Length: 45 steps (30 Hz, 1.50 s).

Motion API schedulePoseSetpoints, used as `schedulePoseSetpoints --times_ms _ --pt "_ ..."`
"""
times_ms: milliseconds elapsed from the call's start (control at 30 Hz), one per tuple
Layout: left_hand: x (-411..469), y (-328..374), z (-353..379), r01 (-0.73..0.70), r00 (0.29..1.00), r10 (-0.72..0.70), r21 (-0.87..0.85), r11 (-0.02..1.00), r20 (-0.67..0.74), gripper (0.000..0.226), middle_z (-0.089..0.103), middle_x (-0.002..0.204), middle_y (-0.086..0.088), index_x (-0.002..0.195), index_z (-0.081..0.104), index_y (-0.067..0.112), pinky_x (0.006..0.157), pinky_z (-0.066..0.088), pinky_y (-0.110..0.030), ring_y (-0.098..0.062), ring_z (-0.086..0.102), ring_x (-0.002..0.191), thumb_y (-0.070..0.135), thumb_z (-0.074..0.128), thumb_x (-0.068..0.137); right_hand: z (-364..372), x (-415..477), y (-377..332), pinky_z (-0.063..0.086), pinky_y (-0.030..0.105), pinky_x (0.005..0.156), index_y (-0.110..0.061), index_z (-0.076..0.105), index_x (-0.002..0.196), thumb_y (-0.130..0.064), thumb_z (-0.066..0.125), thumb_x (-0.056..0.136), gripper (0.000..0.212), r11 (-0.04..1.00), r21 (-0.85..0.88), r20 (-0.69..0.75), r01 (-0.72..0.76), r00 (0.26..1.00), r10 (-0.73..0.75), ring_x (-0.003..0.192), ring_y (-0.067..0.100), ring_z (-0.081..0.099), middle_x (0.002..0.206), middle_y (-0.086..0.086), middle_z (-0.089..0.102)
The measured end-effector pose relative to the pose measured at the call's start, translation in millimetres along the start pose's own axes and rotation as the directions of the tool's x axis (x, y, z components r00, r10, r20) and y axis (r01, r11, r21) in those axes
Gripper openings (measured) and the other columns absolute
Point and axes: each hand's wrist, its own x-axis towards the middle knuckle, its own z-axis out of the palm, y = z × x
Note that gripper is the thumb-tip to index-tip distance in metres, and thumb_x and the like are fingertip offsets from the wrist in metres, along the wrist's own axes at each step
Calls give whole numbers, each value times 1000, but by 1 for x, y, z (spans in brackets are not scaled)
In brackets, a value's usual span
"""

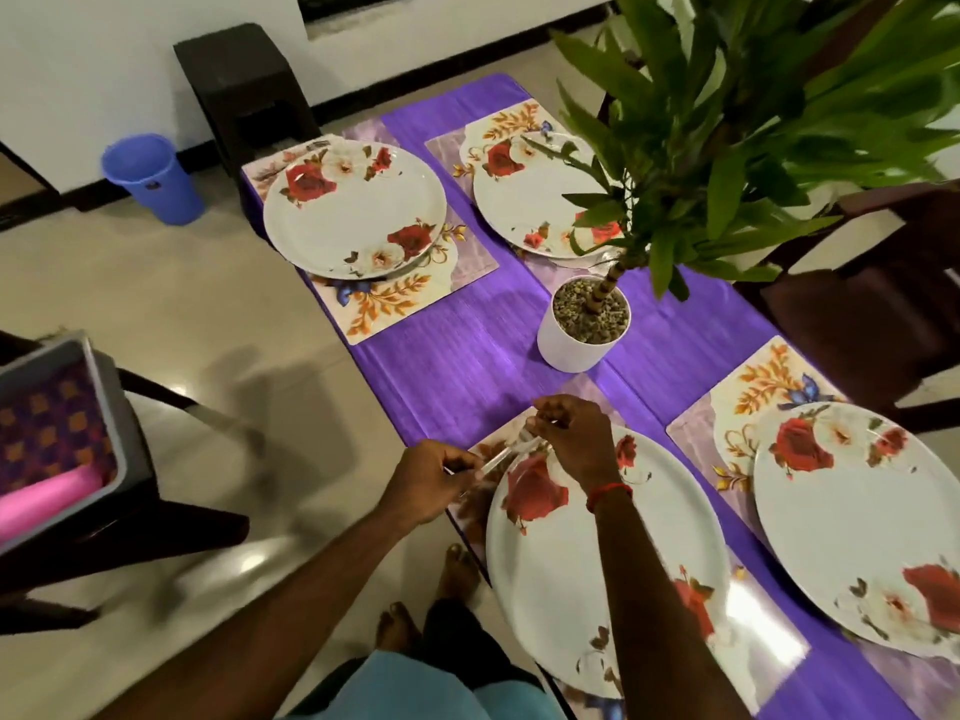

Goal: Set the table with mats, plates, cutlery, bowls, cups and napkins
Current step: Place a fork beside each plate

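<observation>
Several white rose-patterned plates lie on floral mats on the purple table: near left [602, 558], near right [862, 517], far left [353, 210], far right [530, 200]. Over the near-left plate's far rim both hands hold clear plastic cutlery [506, 454]. My left hand [431, 480] grips one end of it at the table's left edge. My right hand [571, 439] pinches the other end above the near-left mat [488, 449]. Which pieces of cutlery these are is too blurred to tell.
A potted plant in a white pot [582, 330] stands mid-table, leaves overhanging the far-right plate. A grey bin [78, 439] with patterned cloth and a pink roll sits on a chair at left. A blue bucket [150, 179] and dark stool [244, 90] stand on the floor; a dark chair [872, 314] at right.
</observation>
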Motion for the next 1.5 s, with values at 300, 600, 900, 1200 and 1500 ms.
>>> schedulePoseSetpoints --times_ms 300,600,900,1200,1500 --pt "21 -17 25 38 999 -35 179 983 -21 15 78 104 16 104 81 25 87 59 -24 4 71 87 26 76 91 5 12 14 52 35 98 -18 71 121 -22 72 92 30 970 -238 15 54 999 -52 107 17 68 118 0 73" --pt "18 -14 32 61 993 -16 383 922 -119 22 72 99 22 109 73 36 78 62 -32 -5 68 87 51 68 92 12 8 22 54 36 91 -22 73 119 -30 68 94 26 924 -368 -63 103 989 -135 109 19 65 125 -1 68" --pt "23 -6 6 -6 999 13 226 974 -32 16 72 85 20 107 74 34 76 62 -34 -1 69 78 33 77 91 13 5 22 56 39 84 -22 69 115 -27 67 94 21 964 -237 -136 118 979 -153 101 19 65 117 0 64" --pt "8 -2 -49 -183 977 212 374 909 -37 42 66 126 11 130 66 31 103 47 -29 -12 54 121 43 71 89 47 -2 -31 49 36 88 -21 70 112 -26 71 91 22 896 -302 -98 326 924 -369 109 25 56 113 2 63" --pt "-21 -25 -137 -141 958 239 465 874 -160 56 55 142 8 138 55 30 105 47 -46 -15 45 134 60 54 90 123 -13 -95 44 36 87 -20 70 111 -42 53 91 34 717 -400 240 571 820 -519 104 30 57 105 2 66"
